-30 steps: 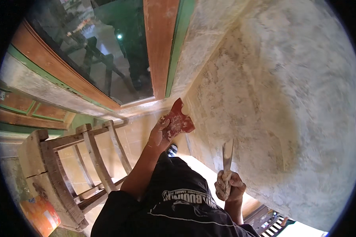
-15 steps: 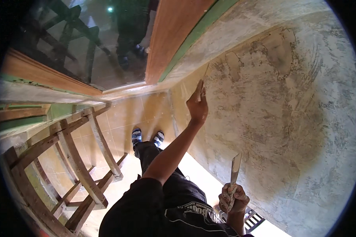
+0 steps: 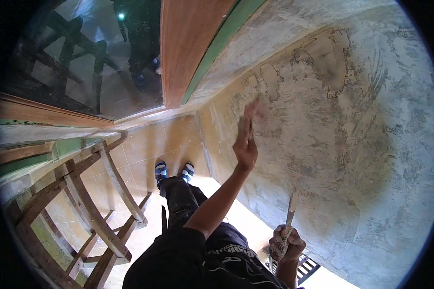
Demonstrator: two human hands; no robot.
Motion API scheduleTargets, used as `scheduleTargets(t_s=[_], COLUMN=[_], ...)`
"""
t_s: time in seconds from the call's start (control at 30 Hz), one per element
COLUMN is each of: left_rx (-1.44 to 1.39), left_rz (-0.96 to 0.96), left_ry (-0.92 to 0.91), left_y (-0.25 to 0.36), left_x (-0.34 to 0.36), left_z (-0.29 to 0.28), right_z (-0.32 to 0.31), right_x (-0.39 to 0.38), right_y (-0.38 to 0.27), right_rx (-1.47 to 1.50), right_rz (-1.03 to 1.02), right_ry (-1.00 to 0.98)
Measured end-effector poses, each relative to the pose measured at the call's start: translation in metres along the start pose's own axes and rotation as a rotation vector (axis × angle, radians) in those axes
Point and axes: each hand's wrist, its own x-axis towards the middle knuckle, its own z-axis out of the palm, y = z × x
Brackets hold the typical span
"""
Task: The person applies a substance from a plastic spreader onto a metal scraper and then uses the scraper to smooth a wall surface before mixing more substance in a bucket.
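Observation:
My left hand (image 3: 246, 147) is raised on a stretched arm in front of the rough, patchy grey plastered wall (image 3: 313, 159). Motion smears its fingers, so their grip is unclear, and whether they touch the wall does not show. Lower down, close to my body, my right hand (image 3: 288, 242) is wrapped round the handle of a putty knife (image 3: 292, 208). Its narrow blade points upward, seen nearly edge-on beside the wall. Pale smears coat the handle and my right fingers.
On the left stands a wooden frame of rough beams (image 3: 94, 212). Ahead is a dark glass pane (image 3: 115, 72) with a brown wooden frame (image 3: 190, 43) and green edging. My sandalled feet (image 3: 173, 172) stand on a tiled floor (image 3: 178, 137). A black slatted object (image 3: 307, 269) lies behind my right hand.
My left hand has moved rightward and a little nearer along the wall, its fingers now blurred. The putty knife in my right hand has turned more edge-on. The whole view has shifted slightly.

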Motion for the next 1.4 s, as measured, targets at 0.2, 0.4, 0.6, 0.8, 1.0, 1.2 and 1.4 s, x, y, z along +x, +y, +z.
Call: scheduleTargets(t_s=[0.2, 0.4, 0.6, 0.8, 1.0, 1.2, 1.4], left_rx=[-0.007, -0.142, 0.138, -0.046, -0.007, -0.445, 0.16], left_rz=[-0.35, -0.031, -0.069, 0.036, -0.511, -0.491, -0.082], left_ry=[-0.119, -0.233, 0.051, -0.242, -0.202, -0.199, -0.512], left_y=[-0.028, 0.024, 0.016, 0.052, 0.127, 0.212, 0.258], left_x=[0.04, -0.028, 0.043, -0.021, 0.005, 0.035, 0.018], left_z=[0.018, -0.009, 0.006, -0.01, -0.11, -0.125, -0.14], right_z=[0.0, 0.003, -0.002, 0.018, 0.017, 0.029, 0.034], right_x=[-0.002, -0.003, -0.012, -0.015, -0.016, -0.009, -0.006], right_y=[0.004, 0.008, 0.008, 0.009, -0.01, -0.011, -0.01], right_rx=[0.025, 0.023, 0.005, -0.177, -0.572, -0.776, -0.654], right_rz=[-0.019, -0.054, -0.055, -0.156, -0.214, -0.131, -0.162], right_ry=[0.012, -0.026, -0.07, 0.014, 0.065, -0.056, -0.201])
